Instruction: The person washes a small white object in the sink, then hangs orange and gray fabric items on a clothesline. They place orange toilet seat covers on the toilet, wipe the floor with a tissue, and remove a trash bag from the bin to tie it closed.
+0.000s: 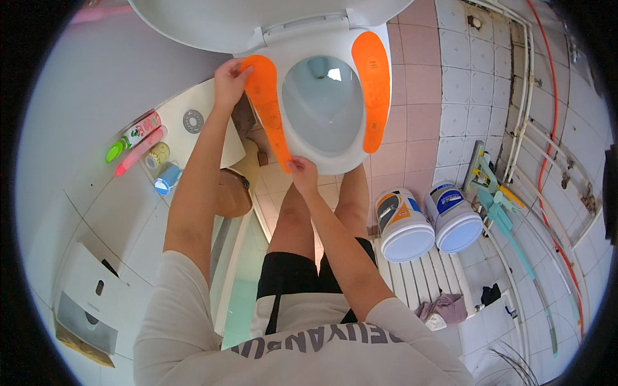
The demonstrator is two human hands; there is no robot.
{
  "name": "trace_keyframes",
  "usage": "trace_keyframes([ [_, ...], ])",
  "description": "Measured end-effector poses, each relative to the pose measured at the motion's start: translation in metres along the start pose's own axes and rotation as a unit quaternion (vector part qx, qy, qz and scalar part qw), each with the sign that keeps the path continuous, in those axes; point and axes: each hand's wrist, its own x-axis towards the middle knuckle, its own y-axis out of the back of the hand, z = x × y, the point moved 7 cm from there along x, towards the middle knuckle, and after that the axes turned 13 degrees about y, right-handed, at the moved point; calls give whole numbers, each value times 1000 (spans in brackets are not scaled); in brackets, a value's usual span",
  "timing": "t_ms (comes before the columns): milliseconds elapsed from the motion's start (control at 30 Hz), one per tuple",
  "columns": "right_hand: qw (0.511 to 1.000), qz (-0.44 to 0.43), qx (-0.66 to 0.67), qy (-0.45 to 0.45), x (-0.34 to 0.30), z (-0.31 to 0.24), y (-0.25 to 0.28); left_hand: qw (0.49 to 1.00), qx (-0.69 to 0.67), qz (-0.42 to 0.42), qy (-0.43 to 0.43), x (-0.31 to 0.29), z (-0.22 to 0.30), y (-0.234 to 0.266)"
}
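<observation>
An orange, insole-shaped toilet seat pad lies along the left side of the white toilet seat. My left hand pinches its wide far end. Its narrow near end is between the fingers of my right hand, by the front of the seat. How much of this pad touches the seat, I cannot tell. A matching orange pad rests on the seat's right side, with no hand on it. Between the two is the open bowl with water in it. The toilet lid is raised at the back.
At left, a pale corner shelf carries bottles and small containers. Two lidded white buckets stand at right by a slatted surface with a cloth. Pipes, a red hose and long-handled tools line the right wall.
</observation>
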Motion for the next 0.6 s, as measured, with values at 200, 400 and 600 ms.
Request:
trace_keyframes([
  [200,995,96,-23,2,5,-6,16,976,205,35,-60,1,19,-16],
  [400,942,63,-326,-58,4,-49,35,948,273,136,-95,-13,34,-11],
  [600,920,100,-273,262,66,-122,38,944,137,285,94,-95,-23,-17],
])
